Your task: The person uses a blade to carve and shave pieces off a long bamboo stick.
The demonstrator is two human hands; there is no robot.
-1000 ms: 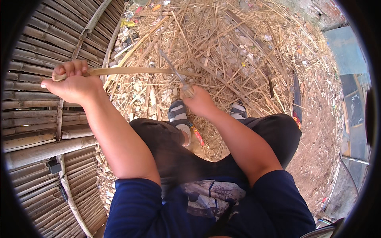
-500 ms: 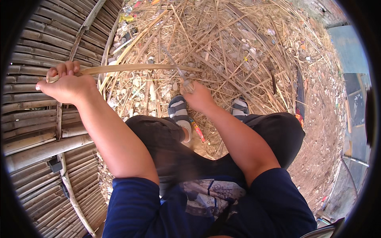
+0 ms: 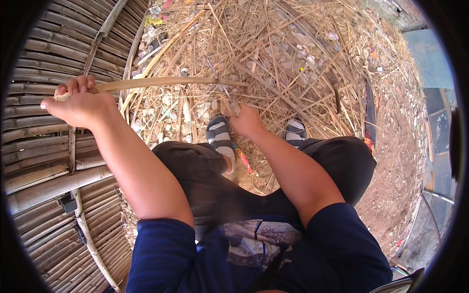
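A long, pale bamboo strip [image 3: 156, 82] runs from left to right in front of me, bending slightly. My left hand [image 3: 80, 100] is closed around its left end, beside the bamboo wall. Across the strip, close to its right end, lies the thin blade of a knife [image 3: 222, 85], tilted with its tip pointing away and to the left. My right hand [image 3: 247, 121] is closed on the knife's handle, just above the ground between my sandalled feet. The fingers of that hand are partly hidden from above.
A bamboo-slat wall [image 3: 44, 102] stands close on my left. Split bamboo pieces and straw [image 3: 273, 63] litter the ground ahead, among stones and scraps. Near my left sandal [image 3: 220, 132] lies a red wrapper [image 3: 243, 158]. Bluish panels [image 3: 430, 63] stand at the far right.
The knife has shifted slightly, its blade now sharper to see across the strip. My right hand has moved a little right and down; my left hand, slightly left.
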